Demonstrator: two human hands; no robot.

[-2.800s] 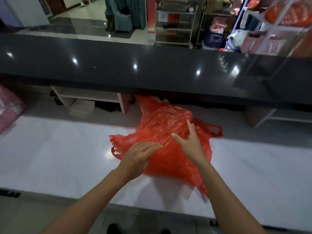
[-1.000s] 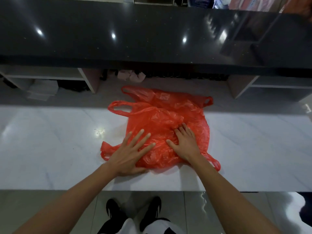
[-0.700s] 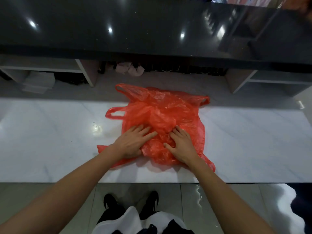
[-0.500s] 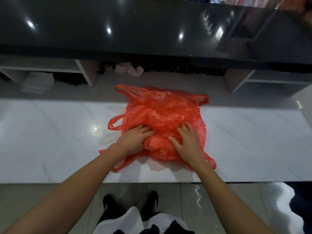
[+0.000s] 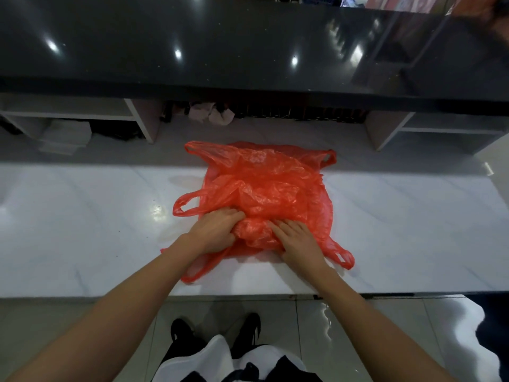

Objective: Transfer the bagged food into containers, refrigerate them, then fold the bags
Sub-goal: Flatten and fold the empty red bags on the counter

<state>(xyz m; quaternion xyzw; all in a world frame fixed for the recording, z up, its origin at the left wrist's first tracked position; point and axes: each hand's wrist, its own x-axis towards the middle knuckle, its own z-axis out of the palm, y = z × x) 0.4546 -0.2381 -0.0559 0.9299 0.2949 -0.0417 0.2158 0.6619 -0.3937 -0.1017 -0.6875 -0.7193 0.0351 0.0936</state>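
We see the red plastic bag [image 5: 264, 188] crumpled at frame centre on the white bench [image 5: 82, 230]. Our left hand [image 5: 217, 230] grips its near edge, fingers curled; our right hand [image 5: 297, 241] presses it, fingers straight.

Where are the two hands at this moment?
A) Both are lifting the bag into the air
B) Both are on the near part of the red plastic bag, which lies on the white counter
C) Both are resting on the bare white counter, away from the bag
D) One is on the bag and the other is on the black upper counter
B: the left hand and the right hand both sit on the near edge of the red plastic bag, which lies on the white counter.
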